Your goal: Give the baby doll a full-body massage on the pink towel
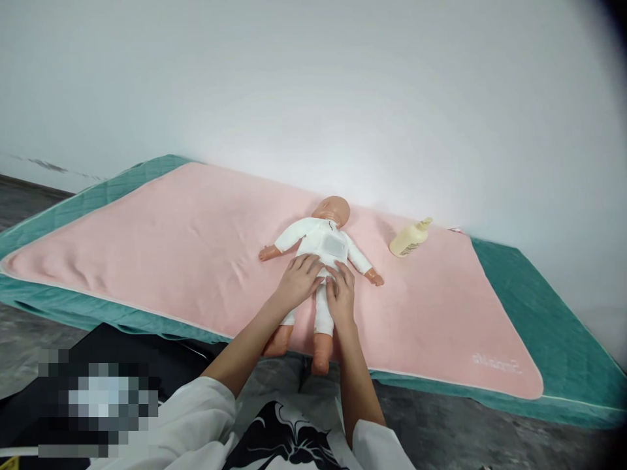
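A baby doll with a white cloth body lies on its back on a pink mat, its head toward the wall and its legs at the mat's near edge. My left hand rests on the doll's lower belly and hip, its fingers spread and holding nothing. Beside it, my right hand lies on the other hip with its fingers bent and slightly apart, also holding nothing. The thumbs are close together over the doll's middle.
A pale yellow pump bottle stands tilted in view on the mat, right of the doll. Under the mat is a green quilted mattress against a white wall. A black object is at the lower left, partly pixelated.
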### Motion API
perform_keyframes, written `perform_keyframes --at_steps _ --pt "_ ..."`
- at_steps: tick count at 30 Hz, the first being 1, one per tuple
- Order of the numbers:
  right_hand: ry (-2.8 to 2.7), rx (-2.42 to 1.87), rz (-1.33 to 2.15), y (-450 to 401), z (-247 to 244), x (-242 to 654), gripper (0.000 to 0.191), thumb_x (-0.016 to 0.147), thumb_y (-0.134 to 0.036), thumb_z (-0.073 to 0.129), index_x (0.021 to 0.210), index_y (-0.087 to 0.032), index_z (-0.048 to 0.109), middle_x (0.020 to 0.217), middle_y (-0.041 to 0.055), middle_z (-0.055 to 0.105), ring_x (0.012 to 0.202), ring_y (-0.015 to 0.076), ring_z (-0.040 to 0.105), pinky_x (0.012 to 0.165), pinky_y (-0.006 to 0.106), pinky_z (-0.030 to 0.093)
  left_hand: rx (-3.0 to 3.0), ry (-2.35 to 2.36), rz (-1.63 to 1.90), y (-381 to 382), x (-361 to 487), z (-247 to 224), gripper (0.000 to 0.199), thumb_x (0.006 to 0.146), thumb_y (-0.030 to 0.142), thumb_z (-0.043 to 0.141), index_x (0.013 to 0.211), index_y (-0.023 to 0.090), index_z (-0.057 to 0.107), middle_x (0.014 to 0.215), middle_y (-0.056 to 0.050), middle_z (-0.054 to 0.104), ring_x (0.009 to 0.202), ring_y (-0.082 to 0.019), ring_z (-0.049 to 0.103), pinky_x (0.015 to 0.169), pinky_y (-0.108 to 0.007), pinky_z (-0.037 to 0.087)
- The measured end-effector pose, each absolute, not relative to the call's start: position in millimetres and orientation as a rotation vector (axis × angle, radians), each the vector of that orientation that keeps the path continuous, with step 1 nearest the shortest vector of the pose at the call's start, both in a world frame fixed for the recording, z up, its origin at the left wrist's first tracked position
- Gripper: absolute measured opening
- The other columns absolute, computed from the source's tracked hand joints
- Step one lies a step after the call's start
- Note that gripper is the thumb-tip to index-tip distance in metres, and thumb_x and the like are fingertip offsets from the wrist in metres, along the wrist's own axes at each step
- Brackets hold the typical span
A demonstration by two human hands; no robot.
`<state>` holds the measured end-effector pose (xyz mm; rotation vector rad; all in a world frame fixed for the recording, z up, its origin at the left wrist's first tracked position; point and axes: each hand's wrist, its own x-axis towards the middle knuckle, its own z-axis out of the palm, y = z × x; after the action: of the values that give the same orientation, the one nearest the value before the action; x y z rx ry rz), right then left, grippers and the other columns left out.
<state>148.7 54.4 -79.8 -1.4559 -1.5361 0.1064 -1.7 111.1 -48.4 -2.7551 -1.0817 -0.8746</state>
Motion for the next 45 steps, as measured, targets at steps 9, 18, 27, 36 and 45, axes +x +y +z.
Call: perform_keyframes --at_steps 9,18,27,36,45 --pt "-1.610 -1.473 0.128 55.6 -82.3 151.1 0.041 0.098 -0.028 0.040 0.137 -0.021 0.054 0.148 0.0107 0.048 0.144 0.0220 0.035 0.117 0.051 0.034 -2.759 -1.057 -0.851 114.1 -0.7 -54.8 0.045 0.098 0.031 0.042 0.137 0.011 0.051 0.146 -0.014 0.050 0.138 -0.026 0.043 0.117 -0.046 0.032" --pt "-1.610 -1.510 0.168 57.8 -83.9 153.2 0.040 0.097 -0.027 0.041 0.132 -0.020 0.060 0.146 0.0109 0.052 0.142 0.0236 0.039 0.115 0.050 0.037 -2.844 -1.091 -0.769 116.4 -0.9 -56.1 0.042 0.099 0.030 0.040 0.135 0.013 0.054 0.143 -0.013 0.053 0.137 -0.024 0.045 0.117 -0.045 0.032" --pt "-1.575 -1.563 0.246 57.4 -79.4 151.3 0.039 0.097 -0.029 0.042 0.129 -0.020 0.063 0.144 0.0104 0.053 0.141 0.0249 0.041 0.115 0.049 0.038 -2.912 -1.163 -0.729 117.5 -0.4 -57.4 0.044 0.097 0.029 0.042 0.137 0.013 0.051 0.146 -0.012 0.051 0.139 -0.024 0.043 0.118 -0.045 0.030" --pt "-1.512 -1.538 0.097 69.4 -67.4 156.5 0.037 0.096 -0.032 0.043 0.120 -0.020 0.068 0.134 0.0133 0.060 0.128 0.0238 0.053 0.111 0.048 0.042 -2.962 -1.096 -0.779 126.6 -3.9 -36.9 0.041 0.097 0.037 0.044 0.131 0.018 0.057 0.138 -0.012 0.057 0.131 -0.025 0.049 0.113 -0.047 0.036" --pt "-1.659 -1.534 0.149 81.9 -75.1 160.1 0.046 0.099 -0.035 0.036 0.141 -0.021 0.049 0.156 0.0088 0.038 0.147 0.0233 0.030 0.118 0.050 0.032 -2.913 -1.081 -0.707 134.2 1.6 -41.0 0.050 0.098 0.035 0.043 0.145 0.016 0.044 0.155 -0.015 0.037 0.146 -0.028 0.030 0.117 -0.050 0.028"
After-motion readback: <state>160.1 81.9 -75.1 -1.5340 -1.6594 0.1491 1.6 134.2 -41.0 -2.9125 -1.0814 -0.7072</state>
